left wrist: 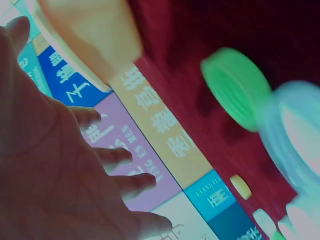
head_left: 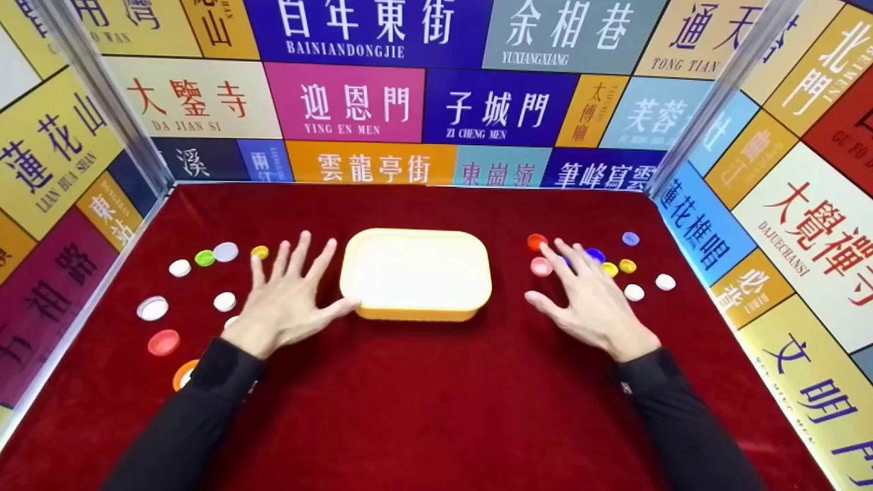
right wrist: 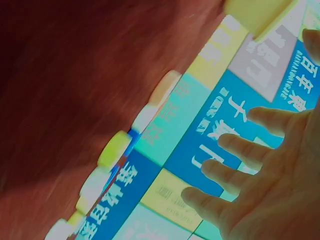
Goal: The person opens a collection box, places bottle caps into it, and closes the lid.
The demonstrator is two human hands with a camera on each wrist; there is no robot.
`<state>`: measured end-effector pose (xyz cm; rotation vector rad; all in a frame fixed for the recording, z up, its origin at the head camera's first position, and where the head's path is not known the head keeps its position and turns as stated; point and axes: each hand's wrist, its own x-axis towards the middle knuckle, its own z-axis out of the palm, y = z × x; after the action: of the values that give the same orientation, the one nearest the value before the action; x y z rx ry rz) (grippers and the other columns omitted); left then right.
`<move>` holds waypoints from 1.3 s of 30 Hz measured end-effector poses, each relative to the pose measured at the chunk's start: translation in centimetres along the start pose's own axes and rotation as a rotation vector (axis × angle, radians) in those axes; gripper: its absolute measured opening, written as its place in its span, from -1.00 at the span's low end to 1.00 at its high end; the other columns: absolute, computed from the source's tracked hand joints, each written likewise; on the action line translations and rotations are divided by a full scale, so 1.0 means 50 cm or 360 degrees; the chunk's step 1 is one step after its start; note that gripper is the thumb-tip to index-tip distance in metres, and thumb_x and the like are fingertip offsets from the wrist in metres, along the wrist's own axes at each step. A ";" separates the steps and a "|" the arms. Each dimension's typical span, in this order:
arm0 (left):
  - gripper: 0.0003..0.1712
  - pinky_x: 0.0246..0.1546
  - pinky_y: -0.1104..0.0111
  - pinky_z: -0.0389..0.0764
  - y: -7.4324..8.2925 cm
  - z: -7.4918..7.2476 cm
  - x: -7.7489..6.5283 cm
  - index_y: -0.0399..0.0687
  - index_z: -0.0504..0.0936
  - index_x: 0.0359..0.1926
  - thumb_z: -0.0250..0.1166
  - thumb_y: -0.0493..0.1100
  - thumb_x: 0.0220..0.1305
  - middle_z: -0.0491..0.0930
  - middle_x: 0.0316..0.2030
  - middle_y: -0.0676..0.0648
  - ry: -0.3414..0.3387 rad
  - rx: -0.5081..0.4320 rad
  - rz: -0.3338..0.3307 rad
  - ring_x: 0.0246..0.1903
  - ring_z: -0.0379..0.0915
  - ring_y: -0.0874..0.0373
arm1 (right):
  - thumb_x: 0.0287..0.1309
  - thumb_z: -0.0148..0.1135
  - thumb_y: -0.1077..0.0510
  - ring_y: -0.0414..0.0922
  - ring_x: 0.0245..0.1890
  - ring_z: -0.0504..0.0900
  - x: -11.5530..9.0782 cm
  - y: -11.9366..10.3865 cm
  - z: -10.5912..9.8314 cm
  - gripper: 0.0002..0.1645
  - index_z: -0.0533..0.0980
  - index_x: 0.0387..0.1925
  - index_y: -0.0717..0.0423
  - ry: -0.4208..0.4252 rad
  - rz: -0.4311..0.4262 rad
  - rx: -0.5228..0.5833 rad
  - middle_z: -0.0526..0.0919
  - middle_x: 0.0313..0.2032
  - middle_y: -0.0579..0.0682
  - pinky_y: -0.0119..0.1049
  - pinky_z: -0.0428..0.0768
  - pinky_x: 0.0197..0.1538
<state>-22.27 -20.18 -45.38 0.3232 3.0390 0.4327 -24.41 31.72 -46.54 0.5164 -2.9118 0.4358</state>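
Observation:
A cream plastic container with a yellow rim (head_left: pixel 416 314) sits mid-table on dark red cloth. My left hand (head_left: pixel 290 300) spreads its fingers beside the container's left side, its thumb tip overlapping the near left corner in the head view; touch cannot be told. Around it lie bottle caps: a yellow cap (head_left: pixel 260 252), a green cap (left wrist: pixel 235 90), a red cap (head_left: pixel 164 342) and several white ones. Over the right-hand caps, my right hand (head_left: pixel 593 300) is held with straight, parted fingers. Near its fingertips are an orange-red cap (head_left: pixel 537 241) and a pink cap (head_left: pixel 541 266). Neither hand holds anything.
Behind the table stands a wall panel (head_left: pixel 341 102) of coloured signs; more panels flank both sides. An orange-ringed cap (head_left: pixel 183 375) lies partly under the left sleeve. At far right are a blue cap (head_left: pixel 630 239) and a white cap (head_left: pixel 666 281).

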 end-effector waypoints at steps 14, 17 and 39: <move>0.30 0.78 -0.56 0.02 0.090 0.013 0.019 0.16 -0.10 0.96 0.16 0.68 0.55 -0.17 0.92 -0.36 0.0035 -0.0274 -0.0035 0.83 -0.02 -0.58 | 0.67 0.31 -0.39 0.24 0.76 0.39 0.055 -0.098 0.031 0.02 0.27 0.85 -0.02 -0.0011 -0.0109 0.0390 0.40 0.77 0.16 0.30 0.37 0.80; 0.27 0.73 -0.54 0.18 0.105 0.018 0.028 0.13 -0.07 0.95 0.21 0.62 0.57 -0.11 0.90 -0.40 0.0054 -0.0331 -0.0057 0.77 0.10 -0.62 | 0.68 0.33 -0.35 0.22 0.74 0.43 0.067 -0.116 0.039 0.00 0.30 0.83 0.03 -0.0006 -0.0131 0.0439 0.45 0.73 0.18 0.26 0.38 0.80; -0.07 0.33 -0.30 0.76 0.127 0.046 0.043 -0.29 0.29 0.78 0.39 0.08 0.67 0.55 0.43 -0.56 0.0344 -0.0492 -0.0068 0.23 0.72 -0.49 | 0.50 0.56 0.07 0.12 -0.02 0.90 0.080 -0.175 0.084 -0.17 0.53 0.64 0.28 0.0143 0.0034 0.0835 0.80 0.19 0.28 0.10 0.90 0.14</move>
<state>-22.93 -13.13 -45.83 0.2045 3.1039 0.9782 -25.40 21.31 -47.47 0.5088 -2.7009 1.2050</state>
